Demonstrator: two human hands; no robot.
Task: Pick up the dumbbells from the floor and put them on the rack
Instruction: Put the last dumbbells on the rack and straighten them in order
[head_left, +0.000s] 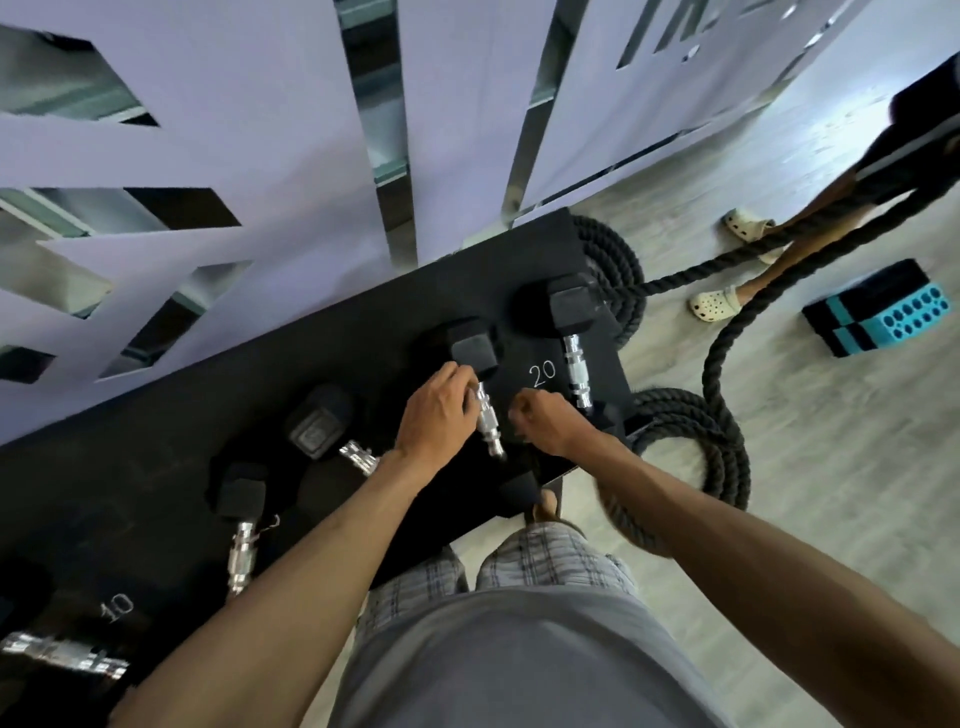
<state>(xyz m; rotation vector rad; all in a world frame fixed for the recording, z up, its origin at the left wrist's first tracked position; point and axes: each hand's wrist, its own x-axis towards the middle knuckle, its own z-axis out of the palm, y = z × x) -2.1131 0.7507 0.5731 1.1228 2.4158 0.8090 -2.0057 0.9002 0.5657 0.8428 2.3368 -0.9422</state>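
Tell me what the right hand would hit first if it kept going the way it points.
Probably the bare rack top by the white "20". The right hand, curled and holding nothing, points up-image between two dumbbell handles. Depth is unclear.

rack (322, 343): black flat top, white "20" and "10" marks | dumbbells: black hex heads, chrome handles, all lying on rack | one at right end (571, 332) | one beside "20" (480, 374), handle toward viewer | others further left (317, 431)
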